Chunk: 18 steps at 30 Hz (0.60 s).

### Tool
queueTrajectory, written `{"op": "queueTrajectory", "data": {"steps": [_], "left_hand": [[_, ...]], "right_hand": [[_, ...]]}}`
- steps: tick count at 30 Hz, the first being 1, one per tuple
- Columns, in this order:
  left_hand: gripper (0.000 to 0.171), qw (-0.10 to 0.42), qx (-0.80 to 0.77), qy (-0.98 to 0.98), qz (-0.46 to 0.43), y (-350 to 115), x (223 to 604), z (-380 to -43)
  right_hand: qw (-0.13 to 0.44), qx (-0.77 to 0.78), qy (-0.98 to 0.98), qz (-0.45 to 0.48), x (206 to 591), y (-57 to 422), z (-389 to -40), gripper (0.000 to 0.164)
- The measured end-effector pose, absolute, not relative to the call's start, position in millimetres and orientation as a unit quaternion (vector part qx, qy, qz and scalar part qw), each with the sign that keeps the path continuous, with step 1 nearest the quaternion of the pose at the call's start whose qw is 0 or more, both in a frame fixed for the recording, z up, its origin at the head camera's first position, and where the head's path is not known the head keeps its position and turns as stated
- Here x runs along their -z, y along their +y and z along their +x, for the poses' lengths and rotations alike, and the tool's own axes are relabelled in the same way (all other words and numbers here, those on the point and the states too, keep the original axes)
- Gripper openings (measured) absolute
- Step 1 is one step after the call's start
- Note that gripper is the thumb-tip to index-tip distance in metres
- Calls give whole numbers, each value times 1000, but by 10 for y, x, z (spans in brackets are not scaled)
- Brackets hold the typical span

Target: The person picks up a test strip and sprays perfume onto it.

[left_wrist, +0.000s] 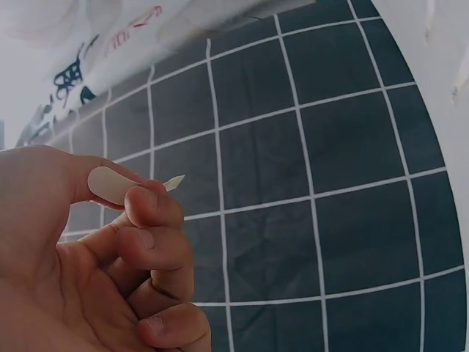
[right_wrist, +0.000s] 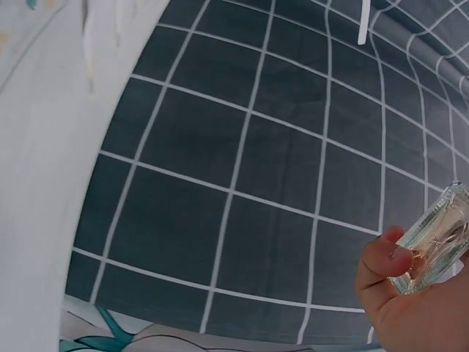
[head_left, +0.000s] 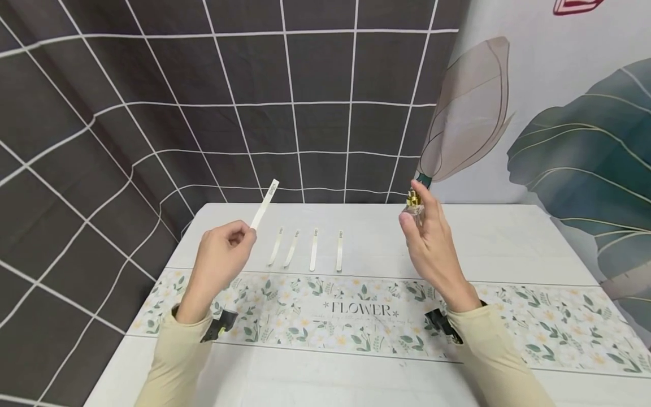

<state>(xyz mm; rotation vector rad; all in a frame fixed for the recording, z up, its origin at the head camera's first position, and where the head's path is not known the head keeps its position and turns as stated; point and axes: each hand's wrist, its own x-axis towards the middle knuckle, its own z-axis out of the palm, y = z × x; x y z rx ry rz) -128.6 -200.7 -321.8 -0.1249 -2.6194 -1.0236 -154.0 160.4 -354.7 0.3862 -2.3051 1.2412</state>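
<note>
Between thumb and fingertips, my left hand (head_left: pixel 221 257) pinches a white paper test strip (head_left: pixel 264 206) by its lower end. The strip tilts up and to the right, with small dark print near its top. In the left wrist view its rounded end (left_wrist: pixel 110 185) sticks out past the fingers. My right hand (head_left: pixel 436 251) grips a clear glass perfume bottle (head_left: pixel 415 211) with a gold spray top, held above the table. The index finger reaches up to that top. The right wrist view shows the bottle's glass body (right_wrist: pixel 443 238); its top is outside that view.
Several similar strips lie in a row on the white table (head_left: pixel 376 237), including the rightmost strip (head_left: pixel 339 251). A floral band (head_left: pixel 366 328) with the word FLOWER crosses the table. Dark grid-patterned cloth (head_left: pixel 320 73) hangs behind and to the left.
</note>
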Motion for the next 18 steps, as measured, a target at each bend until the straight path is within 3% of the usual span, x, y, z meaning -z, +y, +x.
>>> {"op": "queueTrajectory", "data": {"steps": [18], "left_hand": [[24,163,389,-903,-76,-1740,3063,-1046]], "right_hand": [[306,-447,-820,186,3313,1372,-1445,53]]}}
